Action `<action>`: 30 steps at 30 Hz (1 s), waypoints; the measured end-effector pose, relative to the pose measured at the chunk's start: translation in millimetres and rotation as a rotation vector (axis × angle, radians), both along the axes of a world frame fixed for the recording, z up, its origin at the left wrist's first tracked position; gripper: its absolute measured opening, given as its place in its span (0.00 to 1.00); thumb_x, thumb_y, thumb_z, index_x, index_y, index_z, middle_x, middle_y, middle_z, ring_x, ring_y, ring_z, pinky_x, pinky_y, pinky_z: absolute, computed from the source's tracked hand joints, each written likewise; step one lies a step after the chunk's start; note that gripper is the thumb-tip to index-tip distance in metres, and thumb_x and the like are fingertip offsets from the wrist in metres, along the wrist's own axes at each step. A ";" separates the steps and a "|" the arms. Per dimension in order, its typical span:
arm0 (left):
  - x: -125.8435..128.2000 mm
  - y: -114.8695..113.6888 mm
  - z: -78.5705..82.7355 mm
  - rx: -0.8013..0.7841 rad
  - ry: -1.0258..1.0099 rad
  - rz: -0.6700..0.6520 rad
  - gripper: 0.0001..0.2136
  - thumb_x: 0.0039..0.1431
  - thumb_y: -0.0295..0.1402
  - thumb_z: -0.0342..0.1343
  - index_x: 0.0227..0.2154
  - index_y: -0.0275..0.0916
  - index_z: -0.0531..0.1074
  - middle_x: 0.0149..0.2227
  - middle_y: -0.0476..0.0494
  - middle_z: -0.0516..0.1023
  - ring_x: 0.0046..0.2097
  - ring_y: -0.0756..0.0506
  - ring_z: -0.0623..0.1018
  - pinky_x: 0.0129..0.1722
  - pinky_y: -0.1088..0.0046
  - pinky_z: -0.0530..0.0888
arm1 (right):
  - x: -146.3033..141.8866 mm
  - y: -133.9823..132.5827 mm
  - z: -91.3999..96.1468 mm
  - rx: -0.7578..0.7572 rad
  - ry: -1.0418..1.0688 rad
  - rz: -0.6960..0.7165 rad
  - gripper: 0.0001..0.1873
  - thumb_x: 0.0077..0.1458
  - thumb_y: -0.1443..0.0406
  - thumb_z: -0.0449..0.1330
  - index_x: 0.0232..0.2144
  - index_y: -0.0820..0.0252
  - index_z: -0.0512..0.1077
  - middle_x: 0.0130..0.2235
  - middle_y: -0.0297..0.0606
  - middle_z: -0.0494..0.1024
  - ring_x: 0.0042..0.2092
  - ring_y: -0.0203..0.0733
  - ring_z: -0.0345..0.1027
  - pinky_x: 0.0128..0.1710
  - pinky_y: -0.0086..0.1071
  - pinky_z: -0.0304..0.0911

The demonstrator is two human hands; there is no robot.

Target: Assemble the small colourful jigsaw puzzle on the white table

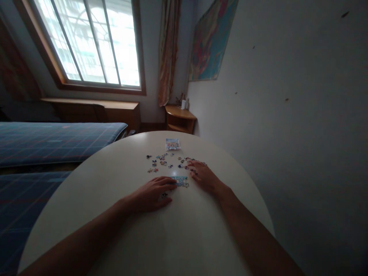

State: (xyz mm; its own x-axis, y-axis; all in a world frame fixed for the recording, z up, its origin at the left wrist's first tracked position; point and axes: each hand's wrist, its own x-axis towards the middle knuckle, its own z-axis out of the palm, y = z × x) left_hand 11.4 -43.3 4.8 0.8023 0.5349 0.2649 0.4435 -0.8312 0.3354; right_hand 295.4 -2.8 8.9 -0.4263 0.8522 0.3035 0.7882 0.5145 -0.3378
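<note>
Item: two bare hands at a jigsaw, centre of frame.
Left hand point(153, 193) lies flat on round white table point(115, 184), fingers spread, gripping nothing, fingertips touching the small joined puzzle strip point(181, 181). Right hand point(202, 176) rests just right of strip, fingers among loose pieces point(165, 160); whether they pinch one cannot be told. Picture card point(173, 144) lies just above.

Quick tally: one left hand point(152, 193), one right hand point(204, 176), one round table point(178, 237), one card point(173, 144), one joined patch point(181, 180) of puzzle, and loose pieces point(163, 161) somewhere past a dozen, honestly too tiny to count properly. Room stuff: one window point(92, 42), one curtain point(168, 50), one map point(211, 38) on the wall, one corner shelf point(179, 117), two blue plaid mattresses point(51, 140)
</note>
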 end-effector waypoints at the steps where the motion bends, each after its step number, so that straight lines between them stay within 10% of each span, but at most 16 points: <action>1: -0.3 0.3 -0.7 0.001 -0.004 -0.003 0.22 0.64 0.37 0.54 0.61 0.46 0.65 0.63 0.42 0.66 0.63 0.39 0.66 0.63 0.56 0.64 | 1.0 0.8 -1.3 0.006 0.010 -0.012 0.27 0.60 0.65 0.51 0.61 0.65 0.62 0.59 0.47 0.71 0.63 0.47 0.59 0.64 0.44 0.52; 17: 0.9 -2.1 4.7 -0.022 0.030 0.009 0.22 0.64 0.37 0.54 0.60 0.45 0.65 0.64 0.42 0.66 0.64 0.39 0.66 0.64 0.56 0.64 | -1.7 0.3 -4.2 -0.034 0.043 0.036 0.29 0.58 0.70 0.48 0.63 0.62 0.58 0.59 0.44 0.72 0.65 0.43 0.55 0.66 0.45 0.48; 30: -1.9 -0.4 1.0 -0.020 0.007 -0.013 0.23 0.64 0.38 0.54 0.61 0.46 0.64 0.64 0.42 0.65 0.64 0.39 0.65 0.63 0.57 0.64 | 11.2 13.8 -9.9 -0.016 0.091 -0.329 0.32 0.61 0.63 0.50 0.65 0.67 0.54 0.60 0.49 0.71 0.63 0.51 0.59 0.65 0.48 0.48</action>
